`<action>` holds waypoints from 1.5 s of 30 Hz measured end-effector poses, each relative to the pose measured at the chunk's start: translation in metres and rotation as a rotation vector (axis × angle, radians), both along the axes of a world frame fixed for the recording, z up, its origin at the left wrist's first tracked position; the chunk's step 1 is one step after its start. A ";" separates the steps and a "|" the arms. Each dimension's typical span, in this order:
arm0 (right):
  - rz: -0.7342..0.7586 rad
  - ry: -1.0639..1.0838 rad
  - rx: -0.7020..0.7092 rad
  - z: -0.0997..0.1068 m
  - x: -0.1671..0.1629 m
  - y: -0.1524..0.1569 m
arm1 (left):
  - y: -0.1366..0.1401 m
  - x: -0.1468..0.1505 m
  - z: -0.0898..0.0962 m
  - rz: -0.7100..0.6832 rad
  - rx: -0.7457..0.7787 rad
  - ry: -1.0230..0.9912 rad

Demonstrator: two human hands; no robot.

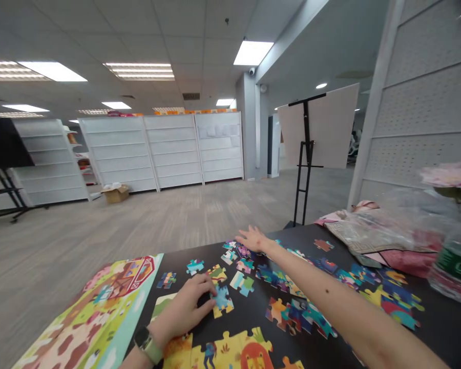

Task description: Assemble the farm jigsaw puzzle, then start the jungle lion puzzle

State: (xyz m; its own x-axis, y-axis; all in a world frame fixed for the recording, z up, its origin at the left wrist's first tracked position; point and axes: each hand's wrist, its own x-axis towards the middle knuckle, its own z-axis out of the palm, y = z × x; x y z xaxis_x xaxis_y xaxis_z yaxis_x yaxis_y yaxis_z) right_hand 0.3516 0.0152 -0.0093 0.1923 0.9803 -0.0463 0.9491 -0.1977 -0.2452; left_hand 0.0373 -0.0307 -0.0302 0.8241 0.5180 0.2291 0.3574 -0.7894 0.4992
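My left hand (195,303) is near the middle of the table, fingers curled. Its thumb and forefinger are at the left edge of a blue and yellow puzzle piece (223,300). My right hand (252,239) stretches to the table's far edge with its fingers spread over loose pieces. Under and beside it lies a purple puzzle piece (244,251). Closer to me is a joined yellow puzzle section (232,351) with a lion on it. A green and white puzzle piece (242,283) lies between the two hands.
A farm picture sheet (111,307) lies at the left. Several loose pieces, including a dark blue cluster (301,313), spread to the right. A plastic bottle (457,266) with a flower and a pink cloth bag (403,259) stand at the right edge. An easel (305,154) is beyond the table.
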 end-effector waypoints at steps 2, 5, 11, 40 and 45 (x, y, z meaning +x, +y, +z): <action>0.002 0.024 -0.053 -0.007 -0.014 0.020 | 0.001 -0.001 -0.001 -0.001 -0.008 0.008; -0.005 0.035 -0.088 -0.021 -0.029 0.036 | 0.002 -0.001 -0.002 -0.008 -0.026 0.015; -0.006 0.029 -0.061 -0.040 -0.015 0.018 | 0.004 -0.003 -0.002 -0.016 -0.054 0.006; 0.332 0.709 0.142 -0.002 -0.050 -0.076 | 0.043 -0.039 0.012 0.200 0.026 -0.246; 0.233 0.833 0.141 -0.029 -0.076 -0.069 | 0.027 -0.023 0.006 0.034 0.021 -0.112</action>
State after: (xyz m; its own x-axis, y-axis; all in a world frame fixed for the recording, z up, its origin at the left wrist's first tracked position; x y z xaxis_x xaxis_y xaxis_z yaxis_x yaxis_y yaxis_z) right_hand 0.2760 -0.0539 -0.0383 -0.0559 0.9975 0.0423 0.4628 0.0634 -0.8842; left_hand 0.0138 -0.0039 -0.0246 0.7751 0.5389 0.3298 0.3269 -0.7887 0.5206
